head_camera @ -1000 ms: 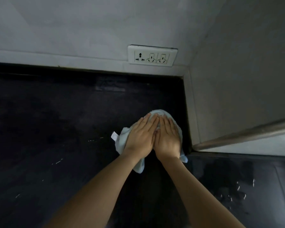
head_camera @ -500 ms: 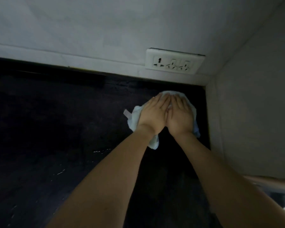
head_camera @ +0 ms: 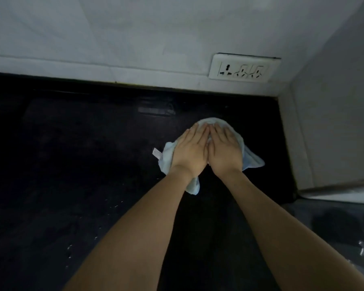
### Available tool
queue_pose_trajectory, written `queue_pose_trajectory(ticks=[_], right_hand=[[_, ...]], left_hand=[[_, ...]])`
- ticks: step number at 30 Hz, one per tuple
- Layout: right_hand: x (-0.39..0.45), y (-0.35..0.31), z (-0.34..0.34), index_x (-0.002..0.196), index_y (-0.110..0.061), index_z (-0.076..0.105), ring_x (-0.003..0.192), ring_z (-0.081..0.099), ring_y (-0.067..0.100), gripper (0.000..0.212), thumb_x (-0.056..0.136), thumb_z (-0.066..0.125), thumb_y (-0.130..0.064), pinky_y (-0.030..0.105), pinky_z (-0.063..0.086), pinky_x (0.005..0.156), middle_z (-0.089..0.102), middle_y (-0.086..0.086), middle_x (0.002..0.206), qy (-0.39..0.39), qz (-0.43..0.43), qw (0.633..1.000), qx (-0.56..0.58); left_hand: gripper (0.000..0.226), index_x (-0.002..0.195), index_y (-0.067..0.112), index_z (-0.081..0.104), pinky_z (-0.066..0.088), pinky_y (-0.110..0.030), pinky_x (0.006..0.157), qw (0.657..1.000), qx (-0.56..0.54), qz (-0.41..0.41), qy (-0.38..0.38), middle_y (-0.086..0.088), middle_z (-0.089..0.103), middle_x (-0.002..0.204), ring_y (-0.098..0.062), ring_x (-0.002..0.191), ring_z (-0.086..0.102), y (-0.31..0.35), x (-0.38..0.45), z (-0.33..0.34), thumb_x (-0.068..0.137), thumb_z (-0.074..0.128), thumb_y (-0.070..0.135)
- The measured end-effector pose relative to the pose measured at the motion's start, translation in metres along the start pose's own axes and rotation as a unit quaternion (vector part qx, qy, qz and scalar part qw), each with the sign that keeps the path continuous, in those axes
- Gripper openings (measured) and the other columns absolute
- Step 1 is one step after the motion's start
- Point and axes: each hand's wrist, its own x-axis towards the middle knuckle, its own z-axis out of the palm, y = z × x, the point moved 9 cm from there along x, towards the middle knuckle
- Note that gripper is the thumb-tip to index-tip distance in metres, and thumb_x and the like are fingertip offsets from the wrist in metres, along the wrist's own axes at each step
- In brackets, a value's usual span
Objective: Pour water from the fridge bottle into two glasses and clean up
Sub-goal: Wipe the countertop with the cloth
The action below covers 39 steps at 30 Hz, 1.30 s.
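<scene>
Near the far right corner of the dark table [head_camera: 72, 164], my left hand [head_camera: 189, 152] & right hand [head_camera: 225, 151] press flat, fingers straight, on the crumpled pale-blue cloth [head_camera: 251, 159]. Risk: pushing w/ a soaked cloth toward the white wall socket [head_camera: 244, 68] could smear water there.
</scene>
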Motion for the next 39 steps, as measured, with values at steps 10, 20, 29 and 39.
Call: queue_pose_trajectory(ticks=[10, 20, 29, 39], right_hand=[[-0.107, -0.094, 0.007, 0.155, -0.012, 0.002, 0.151, 0.001, 0.018, 0.060, 0.099, 0.005, -0.034, 0.037, 0.005, 0.123, 0.007, 0.004, 0.164, -0.014, -0.003, 1.000, 0.009], [-0.245, -0.156, 0.011, 0.153, -0.014, 0.023, 0.148, 0.004, 0.012, 0.059, 0.099, 0.016, -0.037, 0.030, -0.001, 0.122, 0.021, 0.001, 0.160, 0.021, -0.011, 0.988, 0.150], [-0.303, -0.183, 0.016, 0.150, -0.021, 0.032, 0.149, 0.013, 0.011, 0.053, 0.100, 0.044, -0.032, 0.029, 0.002, 0.122, 0.025, -0.007, 0.156, 0.033, -0.015, 0.975, 0.217], [-0.258, -0.177, 0.016, 0.154, -0.017, 0.021, 0.150, 0.010, 0.011, 0.055, 0.103, 0.038, -0.029, 0.030, 0.002, 0.122, 0.020, 0.000, 0.161, 0.006, -0.030, 0.981, 0.190]], left_hand=[[0.058, 0.152, 0.012, 0.010, 0.002, -0.034, 0.121, 0.999, 0.022, 0.042, -0.013, -0.004, 0.006, 0.161, -0.016, 0.148, 0.001, -0.038, -0.134, -0.003, 0.099, 0.010, 0.035], [0.055, 0.150, 0.007, 0.021, 0.019, -0.036, 0.119, 0.995, 0.011, 0.094, -0.007, -0.007, 0.015, 0.159, -0.019, 0.147, 0.010, -0.039, -0.282, -0.006, 0.103, 0.015, 0.033], [0.056, 0.151, 0.006, 0.012, 0.023, -0.039, 0.117, 0.994, -0.001, 0.100, -0.037, -0.009, 0.007, 0.160, -0.020, 0.148, 0.004, -0.045, -0.354, 0.002, 0.104, 0.018, 0.036], [0.056, 0.151, 0.004, 0.018, 0.019, -0.038, 0.119, 0.994, 0.012, 0.102, -0.023, -0.009, 0.010, 0.160, -0.022, 0.148, 0.008, -0.050, -0.308, -0.010, 0.103, 0.018, 0.034]])
